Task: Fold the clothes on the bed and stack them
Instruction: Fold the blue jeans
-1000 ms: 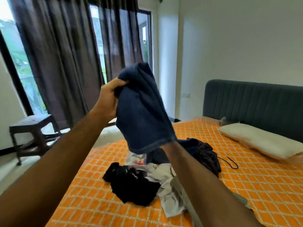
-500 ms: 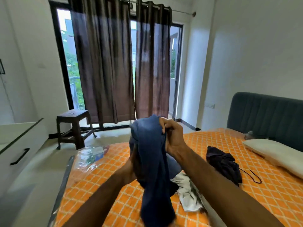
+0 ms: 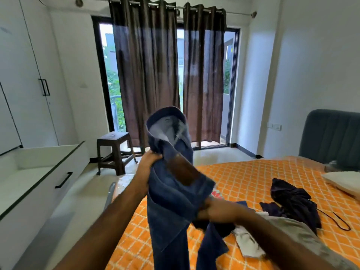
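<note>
Half a second earlier the pair of dark blue denim jeans (image 3: 171, 193) had hung as a bunched roll, the right hand pinching its top and the left hand buried behind it; now the garment had opened out, its waistband raised with the pale lining showing, and the hands had swapped heights. The left hand (image 3: 149, 160) gripped the cloth just below the waistband, at the jeans' left edge, fingers curled into the fabric. The right hand (image 3: 209, 211) was lower and to the right, closed on the denim near the crotch, though blur hid its fingers. The jeans hung in the air between the two hands, above the near edge of the orange diamond-patterned bed (image 3: 243, 178). Their long axis ran nearly upright, waistband up and both legs trailing down out of view. To the right a crumpled dark purple garment (image 3: 294, 201) and a white cloth (image 3: 247, 242) lay on the bed.
</note>
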